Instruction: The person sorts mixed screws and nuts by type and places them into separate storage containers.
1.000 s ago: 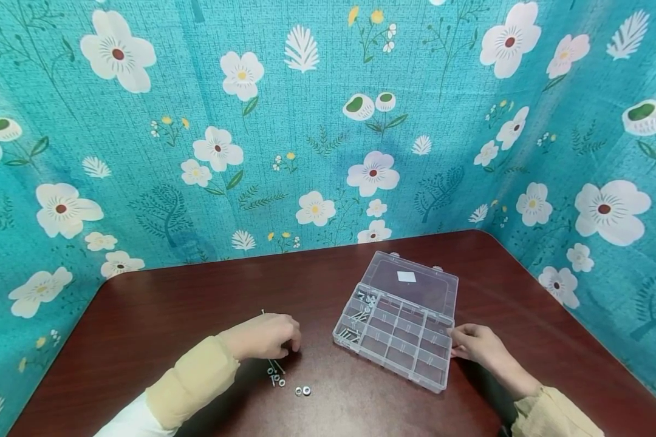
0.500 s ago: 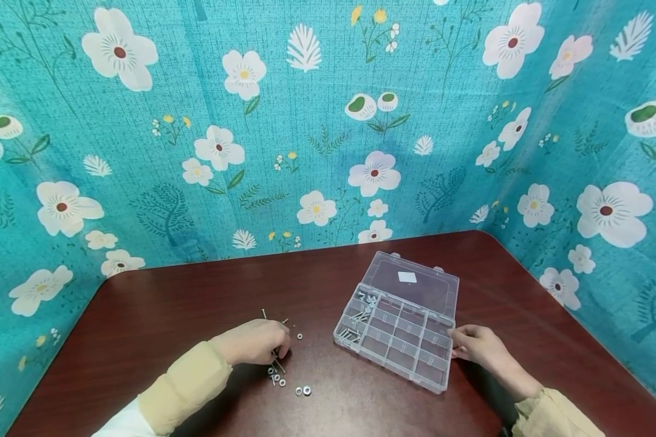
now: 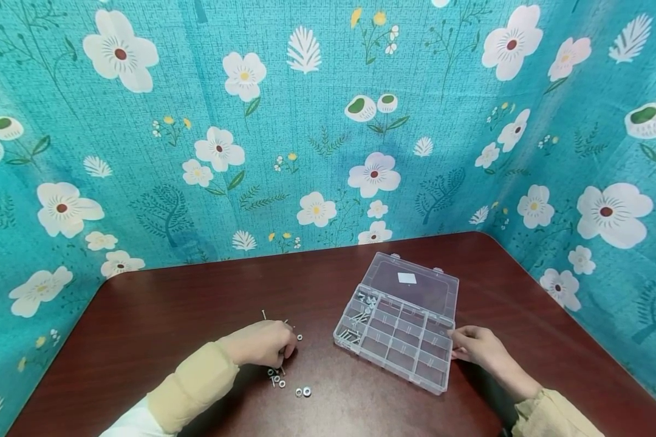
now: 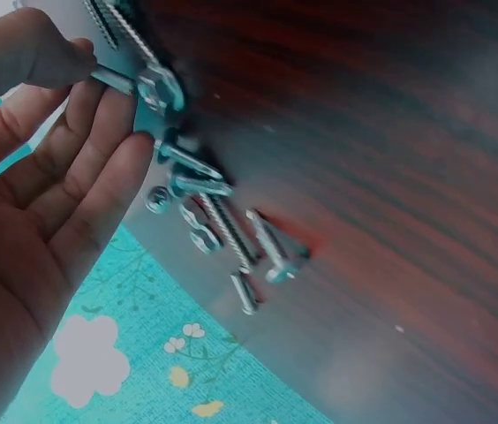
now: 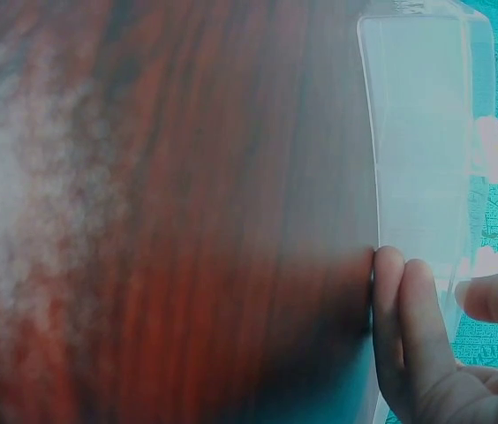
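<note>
In the left wrist view my left hand [image 4: 64, 168] pinches a small screw [image 4: 114, 79] between thumb and fingertip, the other fingers extended beside it. Just beyond the fingertips lie several loose screws and nuts, among them a long threaded screw [image 4: 228, 231] and a short one [image 4: 245, 292]. From the head view, the left hand [image 3: 266, 343] hides part of this pile. A clear divided plastic box [image 3: 399, 358] lies with its lid [image 3: 410, 282] folded back. My right hand [image 3: 478, 347] holds the box's right side wall, thumb near the rim and fingers against the outside [image 5: 417, 309].
Two nuts [image 3: 303, 392] lie apart on the dark red table [image 3: 197, 303], in front of the pile. A single nut [image 3: 299, 337] is right of the left hand. The box's left column holds screws [image 3: 351, 335] and other small hardware. A flowered curtain [image 3: 284, 121] borders the table.
My left hand first drew back leftward over the pile, uncovering a nut on its right, then shifted slightly right again. The right hand and the box have stayed in place.
</note>
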`<action>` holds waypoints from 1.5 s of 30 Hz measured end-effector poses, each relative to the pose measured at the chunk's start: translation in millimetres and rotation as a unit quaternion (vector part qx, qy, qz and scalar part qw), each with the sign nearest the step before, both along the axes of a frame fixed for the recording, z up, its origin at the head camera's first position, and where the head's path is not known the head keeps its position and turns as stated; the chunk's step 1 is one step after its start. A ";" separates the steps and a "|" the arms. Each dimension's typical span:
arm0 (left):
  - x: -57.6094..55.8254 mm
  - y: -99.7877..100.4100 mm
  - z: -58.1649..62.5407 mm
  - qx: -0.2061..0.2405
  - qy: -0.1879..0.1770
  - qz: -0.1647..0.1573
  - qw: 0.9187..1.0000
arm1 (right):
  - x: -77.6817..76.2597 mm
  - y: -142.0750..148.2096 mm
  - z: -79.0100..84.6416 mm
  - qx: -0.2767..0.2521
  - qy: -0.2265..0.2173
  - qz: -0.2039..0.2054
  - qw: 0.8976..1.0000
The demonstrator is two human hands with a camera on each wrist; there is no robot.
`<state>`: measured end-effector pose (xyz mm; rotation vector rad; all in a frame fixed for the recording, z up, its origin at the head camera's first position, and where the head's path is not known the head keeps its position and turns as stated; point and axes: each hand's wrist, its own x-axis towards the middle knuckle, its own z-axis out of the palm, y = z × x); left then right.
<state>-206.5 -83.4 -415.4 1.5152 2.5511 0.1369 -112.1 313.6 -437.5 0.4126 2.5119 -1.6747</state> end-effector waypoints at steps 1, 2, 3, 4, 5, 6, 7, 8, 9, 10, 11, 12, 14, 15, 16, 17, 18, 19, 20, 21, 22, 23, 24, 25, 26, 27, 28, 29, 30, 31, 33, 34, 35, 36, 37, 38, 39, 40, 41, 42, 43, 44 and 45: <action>0.2 1.6 0.3 0.002 -0.003 -0.001 1.000 | -0.1 -0.1 -0.1 0.001 0.000 0.000 1.000; 0.7 3.3 0.9 0.003 -0.007 0.000 1.000 | -0.4 0.1 -0.2 0.002 0.000 0.000 1.000; 1.0 5.1 1.6 0.006 -0.011 -0.001 1.000 | -0.5 0.0 -0.2 0.004 -0.001 0.000 1.000; 1.2 6.9 2.7 0.009 -0.021 0.002 1.000 | -0.6 -0.1 -0.1 0.005 -0.002 -0.002 1.000; 1.4 8.7 3.6 0.014 -0.030 0.002 0.999 | -0.8 -0.2 -0.1 0.008 -0.003 -0.002 1.000; 1.5 10.5 4.4 0.020 -0.041 0.003 0.999 | -1.0 -0.3 0.0 0.009 -0.004 -0.003 1.000; 1.6 12.3 4.9 0.026 -0.051 0.003 0.998 | -1.1 -0.4 0.1 0.010 -0.005 -0.003 1.000; 2.0 14.1 5.8 0.032 -0.058 0.003 0.998 | -1.1 -0.5 0.3 0.011 -0.006 -0.004 1.000; 2.1 16.0 6.2 0.040 -0.066 0.002 0.997 | -1.2 -0.6 0.4 0.012 -0.006 -0.004 1.000; 2.0 18.1 6.5 0.049 -0.073 0.000 0.996 | -1.1 -0.9 0.4 0.011 -0.007 -0.005 1.000; 2.1 20.3 6.8 0.058 -0.078 -0.003 0.995 | -1.1 -0.8 0.3 0.012 -0.007 -0.005 1.000; 2.1 22.8 7.2 0.066 -0.084 -0.003 0.994 | -1.0 -0.8 0.3 0.012 -0.007 -0.005 1.000; 2.2 28.0 8.2 0.083 -0.097 -0.002 0.992 | -1.0 -0.9 0.1 0.011 -0.008 -0.006 1.000; 2.0 30.6 8.6 0.089 -0.105 0.001 0.990 | -1.2 -0.9 -0.1 0.011 -0.008 -0.005 1.000; 1.9 33.7 9.3 0.097 -0.112 0.005 0.989 | -1.0 -0.7 -0.1 0.011 -0.009 -0.006 1.000; 1.7 36.5 9.7 0.104 -0.119 0.010 0.987 | -1.0 -0.4 0.0 0.012 -0.010 -0.004 1.000; 1.3 39.3 9.9 0.110 -0.129 0.018 0.985 | -1.0 -0.3 0.1 0.011 -0.011 -0.005 1.000; 1.0 42.1 10.1 0.118 -0.138 0.026 0.983 | -0.9 -0.4 0.2 0.011 -0.012 -0.005 1.000; 0.4 44.9 10.0 0.127 -0.146 0.033 0.981 | -0.8 -0.3 0.5 0.012 -0.013 -0.006 1.000; -0.3 47.8 9.8 0.138 -0.152 0.041 0.978 | -0.8 -0.2 0.8 0.016 -0.013 -0.005 1.000; -0.9 50.6 9.9 0.151 -0.160 0.050 0.974 | -0.7 -0.1 1.1 0.020 -0.014 -0.005 1.000; -1.8 53.6 9.6 0.162 -0.164 0.059 0.971 | -0.7 0.0 1.3 0.022 -0.014 -0.005 1.000; -2.7 56.5 9.3 0.173 -0.172 0.070 0.967 | -0.8 0.0 1.5 0.023 -0.013 -0.005 1.000; -3.5 59.5 9.3 0.185 -0.177 0.082 0.963 | -0.7 0.0 1.5 0.024 -0.013 -0.006 1.000; -4.2 62.3 9.3 0.194 -0.186 0.095 0.959 | -0.8 0.0 1.5 0.023 -0.014 -0.006 1.000; -4.8 65.1 9.4 0.201 -0.197 0.109 0.953 | -0.9 -0.1 1.3 0.022 -0.014 -0.007 1.000; -5.2 67.9 9.6 0.208 -0.209 0.123 0.947 | -0.9 -0.1 1.2 0.022 -0.014 -0.006 1.000; -5.7 70.7 10.1 0.214 -0.217 0.135 0.943 | -0.9 -0.2 1.0 0.020 -0.015 -0.006 1.000; -6.0 73.3 10.5 0.219 -0.227 0.147 0.937 | -0.8 -0.3 0.9 0.019 -0.015 -0.006 1.000; -6.3 75.9 10.7 0.225 -0.235 0.156 0.933 | -0.9 -0.4 0.6 0.018 -0.016 -0.008 1.000; -7.0 80.7 11.0 0.233 -0.243 0.169 0.926 | -1.0 -0.3 0.4 0.017 -0.016 -0.007 1.000; -7.4 82.9 11.1 0.236 -0.242 0.173 0.925 | -0.9 -0.3 0.5 0.017 -0.015 -0.006 1.000; -7.8 84.8 11.3 0.238 -0.239 0.175 0.925 | -1.0 -0.4 0.5 0.015 -0.015 -0.006 1.000; -8.2 86.2 11.2 0.240 -0.237 0.176 0.925 | -1.1 -0.5 0.6 0.014 -0.016 -0.008 1.000; -8.7 87.3 11.5 0.242 -0.232 0.176 0.926 | -1.1 -0.5 0.8 0.013 -0.015 -0.007 1.000; -9.4 88.1 12.0 0.242 -0.226 0.176 0.927 | -1.0 -0.4 1.1 0.012 -0.013 -0.004 1.000; -10.2 88.5 12.8 0.244 -0.222 0.177 0.927 | -1.0 -0.4 1.2 0.012 -0.013 -0.003 1.000; -11.1 88.5 13.9 0.245 -0.216 0.177 0.928 | -1.2 -0.5 1.2 0.012 -0.015 -0.005 1.000; -12.4 88.0 15.2 0.247 -0.210 0.177 0.929 | -1.2 -0.6 1.3 0.011 -0.016 -0.006 1.000; -13.9 87.1 16.9 0.249 -0.206 0.180 0.929 | -1.2 -0.4 1.3 0.011 -0.016 -0.005 1.000; -15.6 85.8 18.7 0.249 -0.203 0.182 0.929 | -1.2 -0.3 1.4 0.011 -0.016 -0.005 1.000; -17.2 84.2 20.9 0.249 -0.200 0.184 0.930 | -1.3 -0.1 1.3 0.011 -0.016 -0.005 1.000; -19.0 82.3 23.3 0.249 -0.196 0.185 0.930 | -1.5 0.1 1.2 0.011 -0.017 -0.007 1.000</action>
